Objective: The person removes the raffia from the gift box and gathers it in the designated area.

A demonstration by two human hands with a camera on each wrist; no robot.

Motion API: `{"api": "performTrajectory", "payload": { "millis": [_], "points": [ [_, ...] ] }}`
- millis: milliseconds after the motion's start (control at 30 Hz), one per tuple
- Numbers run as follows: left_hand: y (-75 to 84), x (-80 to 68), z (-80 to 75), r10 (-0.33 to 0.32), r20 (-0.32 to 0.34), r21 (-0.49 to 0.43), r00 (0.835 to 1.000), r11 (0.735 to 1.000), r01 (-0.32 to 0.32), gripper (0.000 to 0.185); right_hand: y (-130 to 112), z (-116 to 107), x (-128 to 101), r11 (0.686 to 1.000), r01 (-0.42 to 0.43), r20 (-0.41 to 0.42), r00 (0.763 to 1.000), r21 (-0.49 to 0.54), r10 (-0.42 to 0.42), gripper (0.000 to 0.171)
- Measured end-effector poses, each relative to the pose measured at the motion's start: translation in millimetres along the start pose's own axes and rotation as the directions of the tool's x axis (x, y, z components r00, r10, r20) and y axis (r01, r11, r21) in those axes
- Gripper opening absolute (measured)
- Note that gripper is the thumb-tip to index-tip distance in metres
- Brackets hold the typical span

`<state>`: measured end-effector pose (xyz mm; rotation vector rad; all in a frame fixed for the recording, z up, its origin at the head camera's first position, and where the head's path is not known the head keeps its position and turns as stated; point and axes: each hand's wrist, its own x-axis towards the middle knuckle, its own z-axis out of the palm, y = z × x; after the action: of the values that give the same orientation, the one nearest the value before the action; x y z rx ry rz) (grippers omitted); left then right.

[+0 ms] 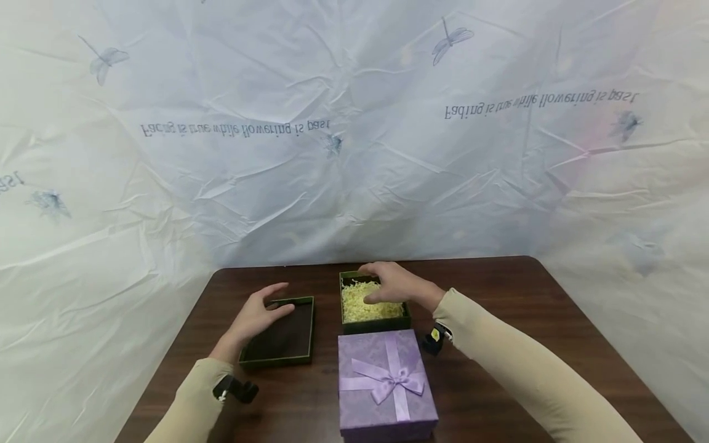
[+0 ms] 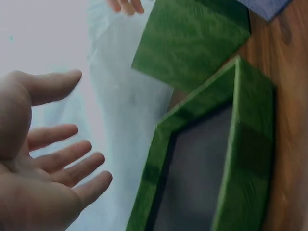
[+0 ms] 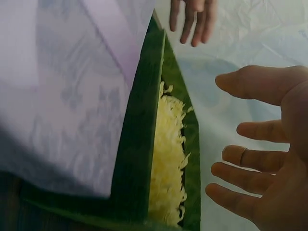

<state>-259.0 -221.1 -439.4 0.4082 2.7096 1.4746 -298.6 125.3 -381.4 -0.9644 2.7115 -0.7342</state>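
White sheet [image 1: 354, 123]: "Fading... flowering is past."

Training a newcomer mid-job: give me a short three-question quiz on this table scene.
1. True or false: the right hand hovers over the green box filled with yellow shredded paper.
2. Which thing is nearest the left hand? A) the purple gift box with satin bow B) the shallow green box lid with dark inside
3. What surface bears everything?

Key: 1 true; 2 B; 3 the dark brown wooden table.
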Motion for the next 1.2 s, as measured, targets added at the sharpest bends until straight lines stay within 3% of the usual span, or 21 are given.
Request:
{"api": "performTrajectory", "payload": {
  "millis": [200, 467, 700, 967, 1200],
  "points": [
    [14.9, 17.3, 18.9, 0.086, 0.057, -0.084, 0.995, 0.993, -0.081, 0.066, 10.6, 2.6, 3.8, 0.998, 0.023, 0.03, 0.999, -0.055, -0.021, 0.069],
    [26.4, 31.6, 45.1, 0.159, 0.116, -0.138, 0.98, 0.98, -0.143, 0.067, 23.2, 8.0, 9.3, 0.993, 0.062, 0.117, 0.992, -0.103, -0.05, 0.077],
    [29.3, 42.4, 65.2, 0.152, 0.164, -0.158, 0.975, 0.979, -0.126, 0.071, 29.0, 14.9, 15.1, 0.992, 0.063, 0.188, 0.981, -0.112, -0.041, 0.085],
    [52.7, 37.1, 63.6, 0.127, 0.26, -0.168, 0.957, 0.982, -0.085, 0.073, 26.8, 21.6, 21.9, 0.991, 0.068, 0.27, 0.962, -0.118, -0.034, 0.081],
    [55.9, 36.4, 65.9, 0.131, 0.286, -0.173, 0.949, 0.981, -0.084, 0.073, 26.1, 25.3, 30.7, 0.971, 0.111, 0.33, 0.943, -0.213, -0.035, 0.077]
  ]
}}
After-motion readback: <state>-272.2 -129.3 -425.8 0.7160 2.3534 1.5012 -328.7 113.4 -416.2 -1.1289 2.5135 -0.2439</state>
